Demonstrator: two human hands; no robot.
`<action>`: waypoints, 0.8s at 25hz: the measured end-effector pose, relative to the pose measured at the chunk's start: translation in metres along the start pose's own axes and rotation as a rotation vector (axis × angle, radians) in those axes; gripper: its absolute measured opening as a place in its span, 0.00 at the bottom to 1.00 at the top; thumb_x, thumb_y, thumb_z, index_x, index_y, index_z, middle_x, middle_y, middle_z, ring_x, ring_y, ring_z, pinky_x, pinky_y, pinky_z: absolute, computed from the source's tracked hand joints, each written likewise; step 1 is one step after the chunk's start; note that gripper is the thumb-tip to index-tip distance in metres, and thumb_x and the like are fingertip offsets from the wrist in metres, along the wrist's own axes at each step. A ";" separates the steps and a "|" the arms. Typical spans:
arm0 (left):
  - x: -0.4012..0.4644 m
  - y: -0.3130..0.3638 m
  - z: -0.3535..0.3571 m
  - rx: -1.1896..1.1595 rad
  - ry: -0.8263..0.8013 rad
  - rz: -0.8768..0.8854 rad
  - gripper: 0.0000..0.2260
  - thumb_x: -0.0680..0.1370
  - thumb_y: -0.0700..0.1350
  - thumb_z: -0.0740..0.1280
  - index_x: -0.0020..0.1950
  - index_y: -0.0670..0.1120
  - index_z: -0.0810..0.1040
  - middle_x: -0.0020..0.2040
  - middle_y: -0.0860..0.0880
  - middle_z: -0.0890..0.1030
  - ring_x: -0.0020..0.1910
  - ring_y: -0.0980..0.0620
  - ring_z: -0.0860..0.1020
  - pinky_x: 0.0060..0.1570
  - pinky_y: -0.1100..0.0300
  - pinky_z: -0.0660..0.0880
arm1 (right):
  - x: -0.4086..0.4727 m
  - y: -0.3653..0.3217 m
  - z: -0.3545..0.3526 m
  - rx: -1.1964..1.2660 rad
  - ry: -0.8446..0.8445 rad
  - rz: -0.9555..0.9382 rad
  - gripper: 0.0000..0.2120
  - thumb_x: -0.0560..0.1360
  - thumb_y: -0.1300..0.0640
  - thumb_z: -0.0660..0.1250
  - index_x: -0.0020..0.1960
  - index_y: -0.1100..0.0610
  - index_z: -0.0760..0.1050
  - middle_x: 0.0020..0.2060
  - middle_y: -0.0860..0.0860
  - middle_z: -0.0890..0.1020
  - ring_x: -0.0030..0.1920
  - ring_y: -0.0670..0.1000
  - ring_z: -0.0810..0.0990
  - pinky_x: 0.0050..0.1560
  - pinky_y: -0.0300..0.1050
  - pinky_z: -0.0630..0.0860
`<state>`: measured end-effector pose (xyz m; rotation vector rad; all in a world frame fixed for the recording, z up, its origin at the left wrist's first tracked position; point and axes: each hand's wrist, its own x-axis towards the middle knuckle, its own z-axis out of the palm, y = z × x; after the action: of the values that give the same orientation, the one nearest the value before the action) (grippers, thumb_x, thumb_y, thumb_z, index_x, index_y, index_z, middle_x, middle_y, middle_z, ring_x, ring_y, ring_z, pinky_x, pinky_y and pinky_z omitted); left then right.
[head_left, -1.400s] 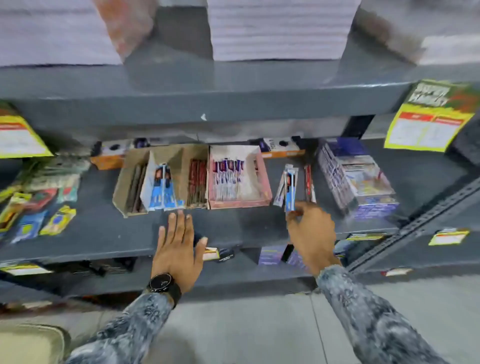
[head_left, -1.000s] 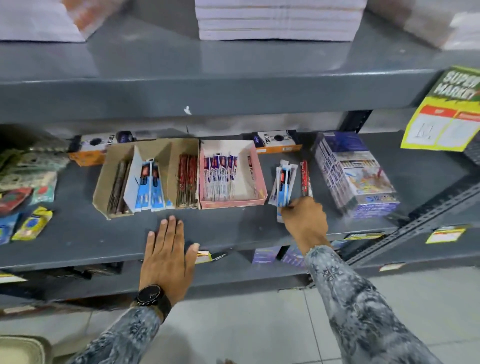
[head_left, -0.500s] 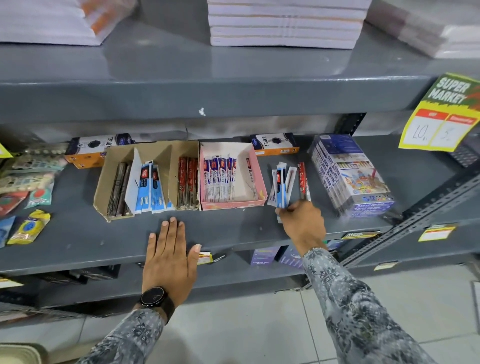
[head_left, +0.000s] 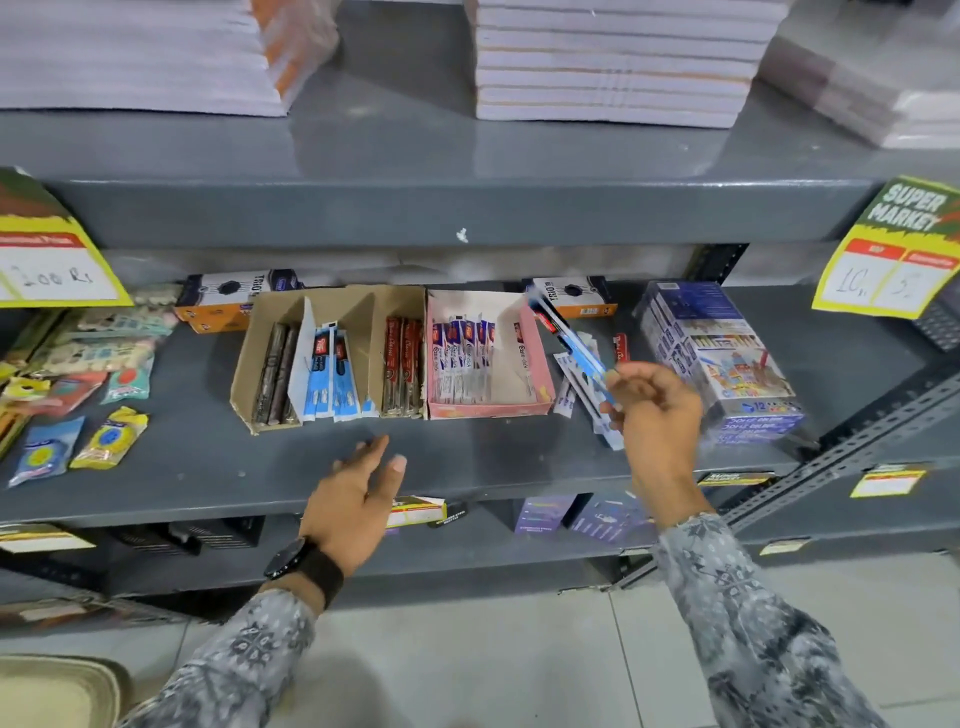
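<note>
Right hand (head_left: 657, 415) pinches a blue packet (head_left: 571, 343), left hand (head_left: 353, 499) spread ("SUPER MARKET" tag (head_left: 893, 249) above).

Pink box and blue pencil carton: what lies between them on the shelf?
Head view: loose pen packets lie there, a red packet behind; the right hand holds a blue packet above them.
</note>
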<state>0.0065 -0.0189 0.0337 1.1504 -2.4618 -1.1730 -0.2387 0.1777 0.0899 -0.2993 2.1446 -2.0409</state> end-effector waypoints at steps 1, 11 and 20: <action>0.000 0.006 -0.013 -0.297 -0.007 -0.080 0.25 0.79 0.60 0.62 0.72 0.49 0.73 0.72 0.46 0.74 0.70 0.51 0.74 0.71 0.53 0.68 | -0.003 -0.013 0.008 0.079 -0.176 -0.006 0.14 0.75 0.69 0.71 0.42 0.51 0.86 0.36 0.49 0.88 0.31 0.46 0.81 0.31 0.41 0.78; -0.008 0.003 -0.062 -1.035 0.009 -0.229 0.14 0.70 0.48 0.75 0.51 0.41 0.84 0.48 0.36 0.86 0.47 0.41 0.86 0.40 0.56 0.83 | -0.038 -0.030 0.086 -0.422 -0.762 0.002 0.06 0.74 0.66 0.77 0.44 0.56 0.85 0.33 0.52 0.86 0.25 0.41 0.75 0.25 0.32 0.69; -0.004 -0.076 -0.066 0.205 0.304 -0.024 0.21 0.83 0.49 0.59 0.74 0.44 0.70 0.72 0.40 0.74 0.74 0.42 0.69 0.73 0.51 0.64 | -0.108 0.033 0.151 -0.277 -0.552 0.527 0.04 0.72 0.67 0.77 0.40 0.63 0.83 0.26 0.56 0.79 0.21 0.47 0.74 0.22 0.39 0.75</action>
<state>0.0826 -0.0845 0.0240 1.3049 -2.3764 -0.6993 -0.0964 0.0615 0.0473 -0.2555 1.8841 -1.2046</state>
